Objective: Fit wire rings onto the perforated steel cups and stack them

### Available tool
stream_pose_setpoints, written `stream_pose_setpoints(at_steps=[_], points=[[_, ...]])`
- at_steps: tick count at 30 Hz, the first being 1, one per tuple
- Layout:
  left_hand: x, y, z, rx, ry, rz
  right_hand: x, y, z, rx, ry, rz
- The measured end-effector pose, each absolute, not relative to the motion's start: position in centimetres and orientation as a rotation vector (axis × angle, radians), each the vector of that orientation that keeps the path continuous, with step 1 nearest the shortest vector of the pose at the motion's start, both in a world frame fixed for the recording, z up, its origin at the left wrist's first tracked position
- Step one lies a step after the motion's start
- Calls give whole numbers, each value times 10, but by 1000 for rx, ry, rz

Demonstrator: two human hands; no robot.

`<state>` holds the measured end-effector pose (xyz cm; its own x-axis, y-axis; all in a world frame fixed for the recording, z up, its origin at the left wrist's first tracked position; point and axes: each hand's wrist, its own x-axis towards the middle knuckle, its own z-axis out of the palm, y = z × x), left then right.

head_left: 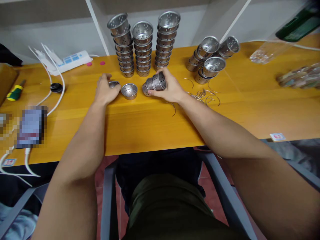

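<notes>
My right hand (170, 86) grips a short stack of perforated metal cups (154, 83), tilted on its side low over the wooden table. Fingers of my left hand (107, 89) curl round a shallow metal cup (114, 84), which they partly hide. Between the hands a second shallow metal cup (129, 91) sits upright by itself. Behind them rise three tall stacks of the same holed cups: a left stack (124, 50), a middle stack (143, 50) and a right stack (166, 40).
Shorter cup stacks (211, 65) stand at the back right, with thin curved wires (203, 96) before them. On the left are a power strip (72, 61), white cables, a phone (31, 126) and a screwdriver (15, 92). A green-labelled clear bottle (272, 50) is at far right.
</notes>
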<state>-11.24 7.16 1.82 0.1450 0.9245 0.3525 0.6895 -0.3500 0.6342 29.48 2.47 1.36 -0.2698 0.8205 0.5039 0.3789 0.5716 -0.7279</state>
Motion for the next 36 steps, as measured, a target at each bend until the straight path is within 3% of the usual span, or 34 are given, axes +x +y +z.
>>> stream_pose_setpoints(at_steps=[3, 9, 16, 22, 28, 36], points=[[-93, 54, 37, 1888, 1819, 996, 292, 24, 14, -977, -1854, 593], [-75, 37, 54, 1916, 1810, 945, 291, 25, 12, -961, -1870, 598], [-74, 22, 72, 2232, 1592, 1118, 286, 25, 9, -1009, -1727, 665], [-19, -15, 80, 2521, 1157, 912, 258, 7, 19, -1009, -1619, 756], [-3, -15, 66, 2425, 1195, 919, 253, -13, 39, -909, -1789, 741], [-12, -28, 84, 2440, 1083, 931, 272, -15, 58, -866, -1892, 620]])
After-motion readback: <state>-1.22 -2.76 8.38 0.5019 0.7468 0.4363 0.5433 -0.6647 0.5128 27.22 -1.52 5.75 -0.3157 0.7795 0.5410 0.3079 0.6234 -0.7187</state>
